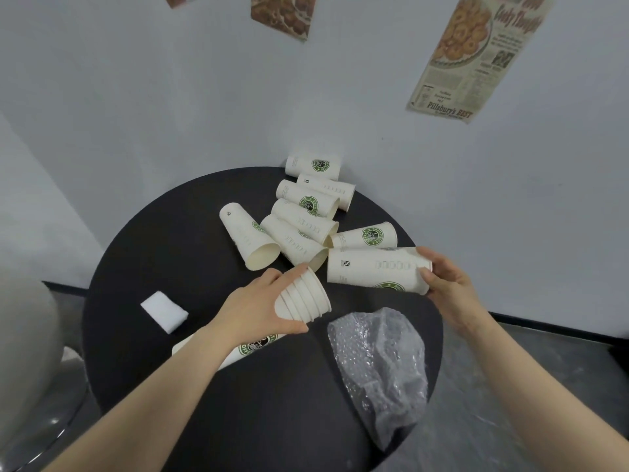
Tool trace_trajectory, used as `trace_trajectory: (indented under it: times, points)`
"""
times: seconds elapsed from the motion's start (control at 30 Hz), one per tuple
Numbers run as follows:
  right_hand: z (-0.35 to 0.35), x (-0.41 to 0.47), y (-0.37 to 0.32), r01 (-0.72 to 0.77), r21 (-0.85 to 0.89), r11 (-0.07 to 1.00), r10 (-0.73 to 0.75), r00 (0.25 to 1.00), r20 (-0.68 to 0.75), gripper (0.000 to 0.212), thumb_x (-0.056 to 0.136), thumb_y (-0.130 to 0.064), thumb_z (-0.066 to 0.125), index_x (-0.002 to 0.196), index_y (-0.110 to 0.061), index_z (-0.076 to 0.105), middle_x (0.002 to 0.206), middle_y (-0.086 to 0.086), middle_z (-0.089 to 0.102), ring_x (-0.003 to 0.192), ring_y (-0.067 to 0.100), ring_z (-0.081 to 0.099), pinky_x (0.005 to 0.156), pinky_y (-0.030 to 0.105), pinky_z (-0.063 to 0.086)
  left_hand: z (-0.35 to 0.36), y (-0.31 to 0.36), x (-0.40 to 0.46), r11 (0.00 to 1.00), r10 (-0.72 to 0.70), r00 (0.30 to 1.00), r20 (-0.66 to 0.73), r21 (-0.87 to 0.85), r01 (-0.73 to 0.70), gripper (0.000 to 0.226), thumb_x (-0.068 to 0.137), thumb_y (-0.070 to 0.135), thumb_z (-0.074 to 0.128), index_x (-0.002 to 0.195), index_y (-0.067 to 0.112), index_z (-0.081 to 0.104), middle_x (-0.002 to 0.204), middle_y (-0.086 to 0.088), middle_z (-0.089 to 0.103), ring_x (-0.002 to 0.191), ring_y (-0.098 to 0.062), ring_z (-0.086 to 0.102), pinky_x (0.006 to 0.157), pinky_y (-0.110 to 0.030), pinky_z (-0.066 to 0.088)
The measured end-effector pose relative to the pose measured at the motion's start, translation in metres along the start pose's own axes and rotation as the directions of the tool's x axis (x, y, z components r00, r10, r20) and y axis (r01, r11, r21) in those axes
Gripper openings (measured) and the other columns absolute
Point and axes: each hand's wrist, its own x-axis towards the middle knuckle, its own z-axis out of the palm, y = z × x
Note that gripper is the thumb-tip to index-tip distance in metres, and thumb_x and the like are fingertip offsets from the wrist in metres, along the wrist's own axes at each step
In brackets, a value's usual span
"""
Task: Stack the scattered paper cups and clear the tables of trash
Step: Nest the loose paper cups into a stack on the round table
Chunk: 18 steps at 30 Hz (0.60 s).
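My left hand grips a nested stack of white paper cups, rims pointing right. My right hand holds a single white cup with a green logo by its rim end, its base pointing left toward the stack; a small gap separates them. Several more cups lie on their sides across the back of the round black table. One lone cup lies left of that pile, mouth toward me. Another cup lies partly under my left forearm.
A crumpled sheet of clear bubble wrap lies on the table's near right and hangs over the edge. A small white foam block sits at the left. A pale rounded chair stands at the far left. The wall is just behind the table.
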Motion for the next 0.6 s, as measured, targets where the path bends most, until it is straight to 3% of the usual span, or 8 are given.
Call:
trace_trajectory:
  times: [0.17,0.3,0.6]
  points:
    - [0.034,-0.028,-0.008,0.015,0.001,1.000,-0.015,0.994,0.104,0.033,0.080,-0.009,0.059,0.107,-0.025,0.071,0.113,-0.007,0.070,0.098,0.011,0.066,0.075,0.029,0.058,-0.011,-0.004,-0.019,0.999,0.026,0.999,-0.030,0.027,-0.025,0.098,0.070,0.068,0.064,0.145,0.054,0.001,0.130,0.017,0.035,0.112,-0.009,0.047,0.082,-0.032,0.049]
    - [0.061,-0.044,-0.005,-0.015,0.010,1.000,0.014,0.990,0.138,0.037,0.079,-0.009,0.060,0.114,-0.016,0.065,0.115,0.003,0.068,0.101,0.018,0.064,0.082,0.035,0.057,-0.014,-0.008,-0.035,0.998,0.061,0.998,-0.024,0.026,-0.060,0.098,0.070,0.069,0.064,0.143,0.058,0.000,0.133,0.018,0.034,0.115,-0.009,0.047,0.084,-0.031,0.047]
    - [0.134,-0.088,0.017,-0.027,0.011,1.000,0.024,0.974,0.225,0.033,0.079,-0.007,0.059,0.112,-0.010,0.062,0.102,-0.002,0.073,0.094,0.009,0.065,0.078,0.023,0.053,-0.005,-0.004,-0.052,0.992,0.126,0.992,0.012,0.026,-0.126,0.102,0.068,0.071,0.062,0.144,0.055,-0.004,0.131,0.016,0.033,0.112,-0.009,0.048,0.074,-0.026,0.039]
